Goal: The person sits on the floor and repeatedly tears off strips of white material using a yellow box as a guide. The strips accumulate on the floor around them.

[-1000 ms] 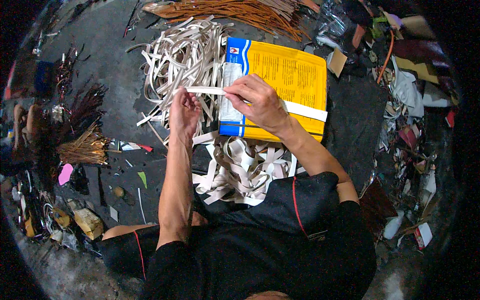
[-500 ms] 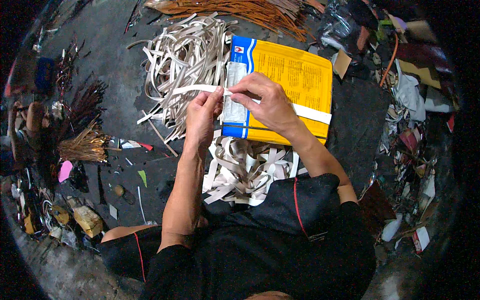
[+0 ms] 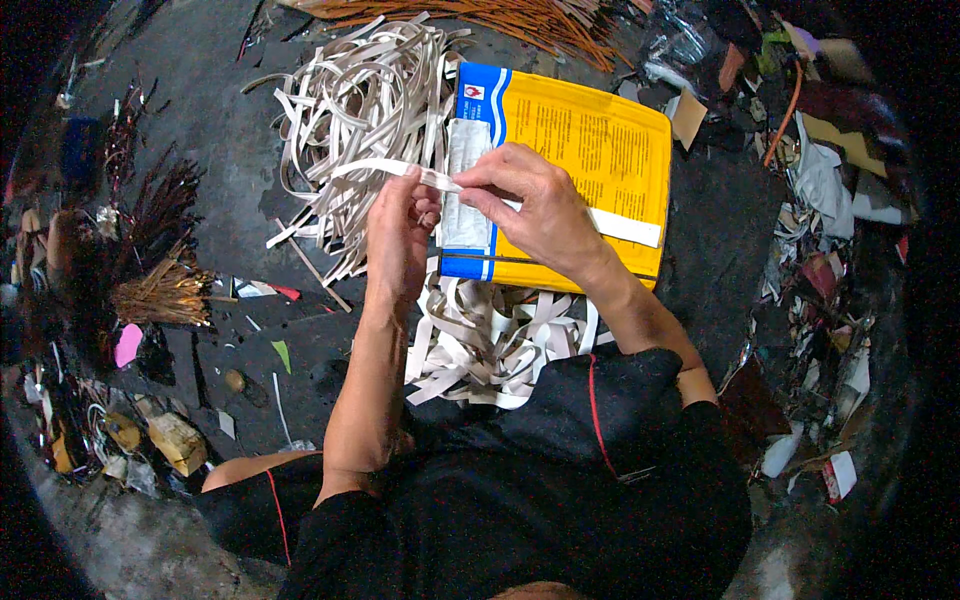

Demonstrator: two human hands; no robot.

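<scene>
A long white flat strip (image 3: 375, 166) is stretched between my two hands. My left hand (image 3: 400, 230) is closed round it, thumb on top, beside the left edge of a yellow and blue flat-sided container (image 3: 575, 130). Over that container, my right hand (image 3: 535, 200) pinches the strip between thumb and fingertips. Another length of white strip (image 3: 625, 228) emerges right of the right hand and lies across the yellow face; whether it is the same piece is hidden. A whitish rectangular pad (image 3: 467, 220) sits on the container's blue end, partly behind the hands.
A tangled heap of pale strips (image 3: 360, 105) lies beyond my left hand. More loose strips (image 3: 500, 340) lie between the container and my lap. Rusty brown rods (image 3: 500, 22) are at the far edge. Scraps (image 3: 825, 190) litter the right side; a brown bristly bundle (image 3: 165, 290) is at left.
My left hand has shifted slightly left, widening the gap between the hands, with more strip showing between them. The right hand stays pinched in nearly the same place.
</scene>
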